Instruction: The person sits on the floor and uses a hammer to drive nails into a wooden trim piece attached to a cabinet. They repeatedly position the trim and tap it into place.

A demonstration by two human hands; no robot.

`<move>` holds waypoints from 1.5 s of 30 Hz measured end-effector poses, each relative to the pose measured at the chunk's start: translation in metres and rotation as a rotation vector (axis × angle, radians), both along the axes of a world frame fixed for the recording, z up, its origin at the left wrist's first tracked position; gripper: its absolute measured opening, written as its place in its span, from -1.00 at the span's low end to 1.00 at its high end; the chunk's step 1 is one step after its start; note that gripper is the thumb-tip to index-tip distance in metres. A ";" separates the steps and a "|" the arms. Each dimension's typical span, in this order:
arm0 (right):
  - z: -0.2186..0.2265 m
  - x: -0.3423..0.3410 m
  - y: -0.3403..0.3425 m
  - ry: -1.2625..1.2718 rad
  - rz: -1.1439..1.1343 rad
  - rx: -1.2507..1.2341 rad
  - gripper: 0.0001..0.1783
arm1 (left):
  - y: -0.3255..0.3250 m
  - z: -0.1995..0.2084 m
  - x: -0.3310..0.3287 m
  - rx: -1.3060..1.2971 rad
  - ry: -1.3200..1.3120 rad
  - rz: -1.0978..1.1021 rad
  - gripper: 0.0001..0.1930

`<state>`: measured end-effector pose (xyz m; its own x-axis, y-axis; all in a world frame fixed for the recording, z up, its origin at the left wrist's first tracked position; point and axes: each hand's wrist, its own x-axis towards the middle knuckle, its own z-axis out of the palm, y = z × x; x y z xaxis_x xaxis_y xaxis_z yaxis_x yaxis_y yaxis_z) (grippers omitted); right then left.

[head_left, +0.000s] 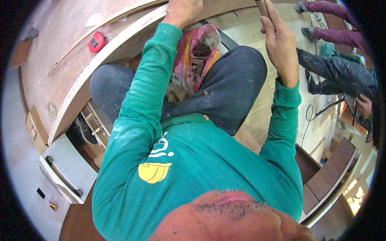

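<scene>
Hands [281, 40] around wooden handle [262, 6]

Two hands raised toward twelve o'clock: left hand [183, 12] pressed on one long plywood panel [60, 48], right hand [279, 42] closed around one wooden handle [263, 6], the tool's head out of view. One red tape measure [97, 41] at ten o'clock on that panel, beside one thin wooden strip [80, 44]. One crumpled plastic bag [197, 58] between the knees, near centre. One grey cabinet [66, 170] at eight o'clock. Two shoes [309, 34] of another person at one o'clock, and one further hand [364, 106] at three o'clock. One cable [309, 116] looping near three o'clock.
</scene>
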<state>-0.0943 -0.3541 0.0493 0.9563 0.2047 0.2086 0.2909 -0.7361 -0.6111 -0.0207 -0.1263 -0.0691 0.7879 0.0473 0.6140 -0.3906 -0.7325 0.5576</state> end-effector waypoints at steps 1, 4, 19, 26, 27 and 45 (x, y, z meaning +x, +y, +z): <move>0.000 0.000 -0.001 0.016 -0.009 0.019 -0.44 | 0.001 -0.001 0.001 0.041 0.002 0.009 -0.87; -0.023 0.002 -0.016 -0.027 -0.021 0.001 -0.44 | 0.000 -0.002 0.003 0.166 -0.007 0.020 -0.88; -0.058 0.008 -0.046 0.027 -0.063 0.112 -0.44 | -0.008 0.012 -0.005 0.456 -0.053 -0.001 -0.83; -0.059 0.013 -0.046 -0.103 -0.011 0.145 -0.47 | -0.002 0.003 0.004 0.305 -0.031 -0.032 -0.87; -0.046 0.015 -0.039 -0.097 -0.001 0.110 -0.48 | -0.001 0.004 0.003 0.236 -0.026 -0.039 -0.88; -0.050 0.037 -0.004 -0.171 0.151 0.089 -0.40 | 0.011 0.001 0.006 0.273 -0.072 -0.118 -0.92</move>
<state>-0.0572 -0.3585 -0.0008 0.8656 0.3165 0.3880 0.4982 -0.6219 -0.6042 -0.0144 -0.1149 -0.0681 0.7322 -0.2165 0.6458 -0.5130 -0.7989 0.3139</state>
